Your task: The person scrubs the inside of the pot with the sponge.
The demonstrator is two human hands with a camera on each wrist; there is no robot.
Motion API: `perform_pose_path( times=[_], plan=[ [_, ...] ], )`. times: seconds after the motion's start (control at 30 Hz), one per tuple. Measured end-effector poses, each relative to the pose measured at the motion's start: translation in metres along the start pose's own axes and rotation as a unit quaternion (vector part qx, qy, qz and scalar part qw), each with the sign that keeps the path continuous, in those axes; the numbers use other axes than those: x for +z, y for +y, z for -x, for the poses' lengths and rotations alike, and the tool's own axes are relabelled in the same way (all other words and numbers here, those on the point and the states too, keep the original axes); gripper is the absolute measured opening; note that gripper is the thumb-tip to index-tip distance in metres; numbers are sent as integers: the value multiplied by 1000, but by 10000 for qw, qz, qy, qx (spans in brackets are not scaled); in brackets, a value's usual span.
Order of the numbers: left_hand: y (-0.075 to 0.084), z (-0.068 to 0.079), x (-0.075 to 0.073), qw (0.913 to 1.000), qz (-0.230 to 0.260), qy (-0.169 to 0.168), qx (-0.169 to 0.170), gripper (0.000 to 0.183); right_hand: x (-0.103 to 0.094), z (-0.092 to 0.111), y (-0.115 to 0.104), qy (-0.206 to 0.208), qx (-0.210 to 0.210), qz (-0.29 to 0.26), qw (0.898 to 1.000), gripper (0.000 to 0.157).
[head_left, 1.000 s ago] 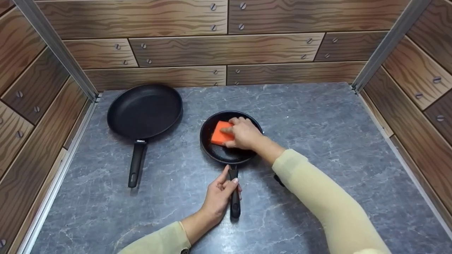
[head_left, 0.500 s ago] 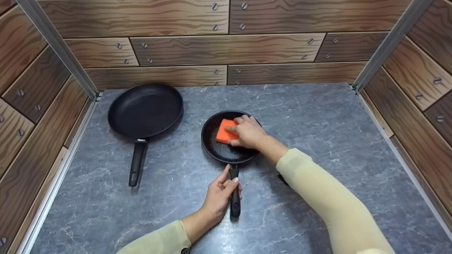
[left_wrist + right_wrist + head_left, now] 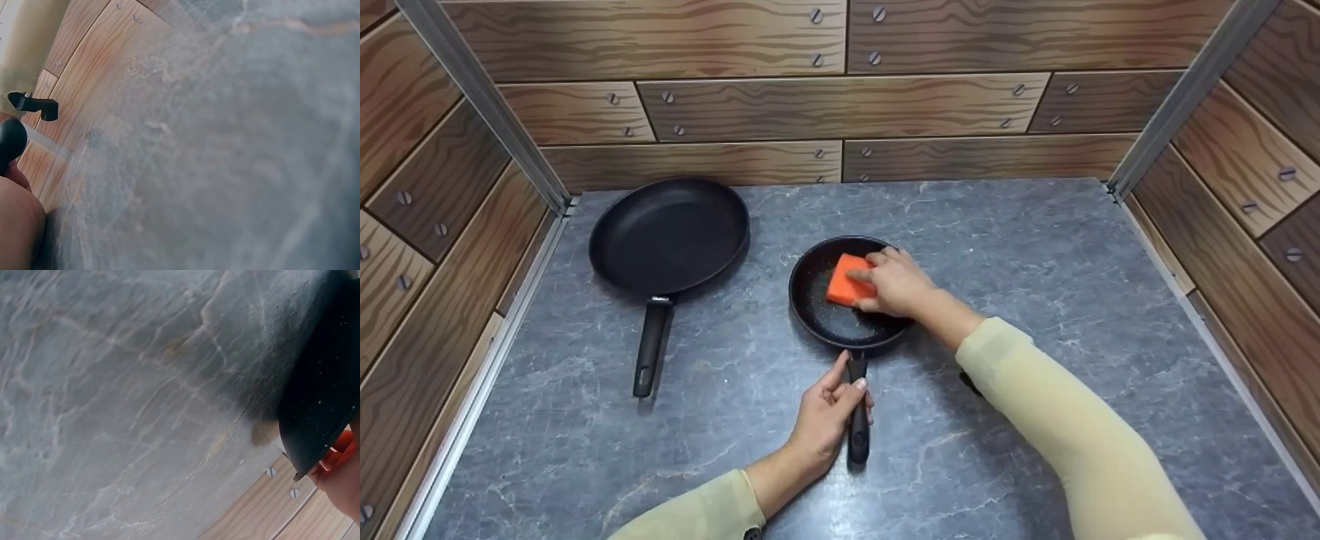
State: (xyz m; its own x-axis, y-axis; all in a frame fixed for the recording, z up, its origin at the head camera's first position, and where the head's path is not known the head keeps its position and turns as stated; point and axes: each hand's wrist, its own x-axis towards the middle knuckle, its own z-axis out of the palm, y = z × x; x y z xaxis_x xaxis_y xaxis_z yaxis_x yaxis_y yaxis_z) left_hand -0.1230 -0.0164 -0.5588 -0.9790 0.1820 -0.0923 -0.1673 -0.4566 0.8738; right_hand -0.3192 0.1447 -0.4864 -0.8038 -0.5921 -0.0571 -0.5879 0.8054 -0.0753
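My right hand (image 3: 898, 285) holds an orange sponge (image 3: 847, 280) against the inside of a small black frying pan (image 3: 817, 319). Its fingers and thumb grip the sponge's right side. Pale specks dot the pan's floor. The pan's handle (image 3: 859, 442) points toward me, and my left hand (image 3: 826, 416) grips it near the bowl, thumb on top. In the left wrist view only the handle's end (image 3: 12, 138) and part of the left hand (image 3: 19, 225) show. The right wrist view catches the pan's outer side (image 3: 320, 399) and a bit of the orange sponge (image 3: 342, 440).
A larger black frying pan (image 3: 671, 236) lies at the back left, its handle (image 3: 650, 349) toward me. Wood-patterned walls (image 3: 840, 105) enclose the grey marbled tabletop (image 3: 1020, 240) at the back and both sides.
My right hand has slid the sponge a little to the right across the pan's floor. My left hand keeps its hold on the handle.
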Motion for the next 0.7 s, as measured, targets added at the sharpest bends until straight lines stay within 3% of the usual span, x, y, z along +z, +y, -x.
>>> perform_pose_path(
  times=[0.37, 0.7],
  plan=[
    [1, 1, 1, 10000, -3, 28, 5, 74, -6, 6, 5, -318, 51, 106, 9994, 64],
    [0, 0, 0, 10000, 12, 10, 65, 72, -7, 10, 8, -362, -148, -31, 9992, 62]
  ],
)
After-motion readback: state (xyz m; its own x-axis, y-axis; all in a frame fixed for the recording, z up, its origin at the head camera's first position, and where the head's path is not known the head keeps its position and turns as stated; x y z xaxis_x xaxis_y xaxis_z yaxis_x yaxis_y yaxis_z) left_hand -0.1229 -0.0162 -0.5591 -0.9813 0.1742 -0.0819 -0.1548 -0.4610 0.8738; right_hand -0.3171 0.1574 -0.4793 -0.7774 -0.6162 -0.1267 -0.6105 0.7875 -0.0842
